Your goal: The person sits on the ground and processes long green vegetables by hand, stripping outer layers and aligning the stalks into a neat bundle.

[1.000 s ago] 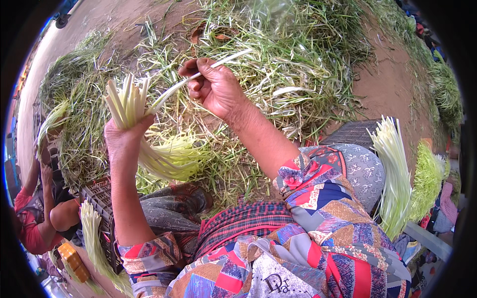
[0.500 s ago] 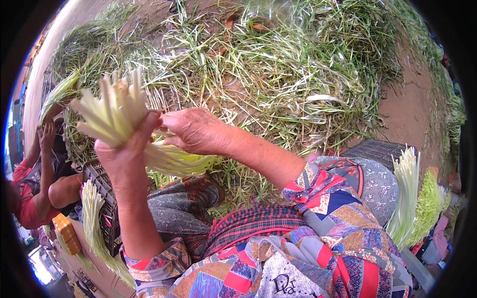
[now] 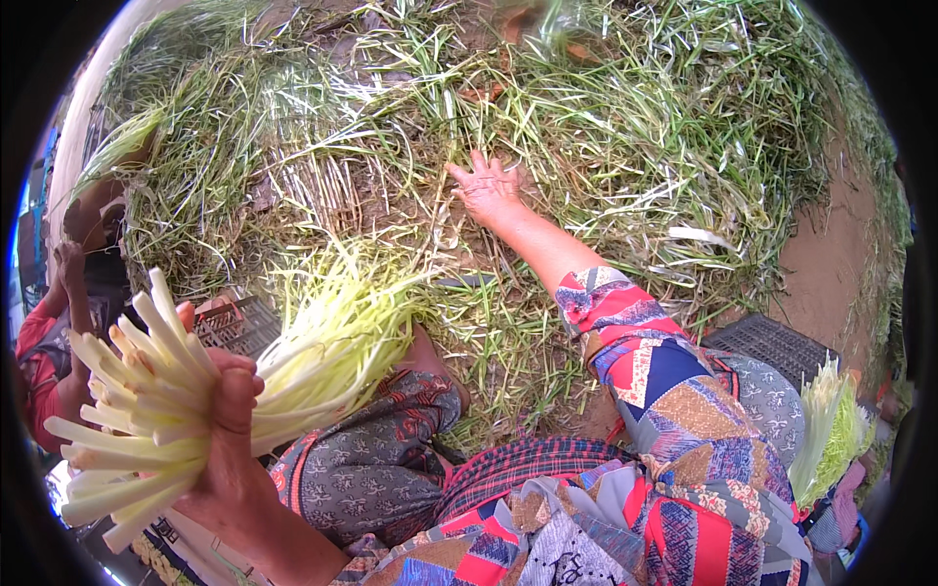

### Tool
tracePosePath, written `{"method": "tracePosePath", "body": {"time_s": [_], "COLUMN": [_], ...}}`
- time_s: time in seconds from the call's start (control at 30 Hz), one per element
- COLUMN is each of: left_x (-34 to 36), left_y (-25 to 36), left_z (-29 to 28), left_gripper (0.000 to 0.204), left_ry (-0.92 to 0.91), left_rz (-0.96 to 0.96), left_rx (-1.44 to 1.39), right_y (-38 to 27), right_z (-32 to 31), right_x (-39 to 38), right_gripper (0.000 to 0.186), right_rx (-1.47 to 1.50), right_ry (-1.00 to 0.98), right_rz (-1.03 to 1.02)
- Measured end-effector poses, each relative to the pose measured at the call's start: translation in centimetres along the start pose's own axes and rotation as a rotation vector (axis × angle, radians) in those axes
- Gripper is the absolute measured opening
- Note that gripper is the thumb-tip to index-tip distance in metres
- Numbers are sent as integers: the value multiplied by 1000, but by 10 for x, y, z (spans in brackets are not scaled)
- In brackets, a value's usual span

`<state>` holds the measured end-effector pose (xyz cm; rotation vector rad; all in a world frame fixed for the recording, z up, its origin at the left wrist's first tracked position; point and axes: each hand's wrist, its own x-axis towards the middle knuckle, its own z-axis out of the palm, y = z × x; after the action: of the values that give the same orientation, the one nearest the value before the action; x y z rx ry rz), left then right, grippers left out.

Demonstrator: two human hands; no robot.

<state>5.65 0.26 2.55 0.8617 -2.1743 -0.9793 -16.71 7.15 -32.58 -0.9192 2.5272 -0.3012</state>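
My left hand [image 3: 232, 439] is wrapped round a thick bunch of long pale leafy stalks [image 3: 327, 337]. Their cut white ends fan out at the lower left, and the yellow-green leaves trail away over my left thigh. My right hand [image 3: 489, 190] is stretched out far ahead with its fingers spread. Nothing shows in it. Beneath or just beside it lie loose green leaf scraps [image 3: 635, 127] strewn over the ground; whether the fingertips touch them I cannot tell.
A dark crate [image 3: 244, 327] sits behind the bunch, and another black crate [image 3: 772, 342] stands by my right knee. More pale stalks [image 3: 826, 430] stand upright at the right. A person in a red top [image 3: 39, 381] sits close by at the left edge.
My right hand has left the bunch and reached forward, its fingers opening out. The left hand has lowered toward me with the bunch, and the view has shifted.
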Motion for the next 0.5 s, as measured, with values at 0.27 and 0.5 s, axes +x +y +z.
{"method": "tracePosePath", "body": {"time_s": [0.27,0.5], "left_x": [-6,-9], "left_y": [1,4], "left_z": [3,3], "left_gripper": [80,73], "left_ry": [-28,-21], "left_rz": [-102,-120], "left_rx": [-24,-60], "right_y": [-30,56], "right_z": [19,36], "right_x": [25,-13], "right_gripper": [38,37], "right_rx": [168,98], "right_ry": [73,252], "right_rz": [295,228]}}
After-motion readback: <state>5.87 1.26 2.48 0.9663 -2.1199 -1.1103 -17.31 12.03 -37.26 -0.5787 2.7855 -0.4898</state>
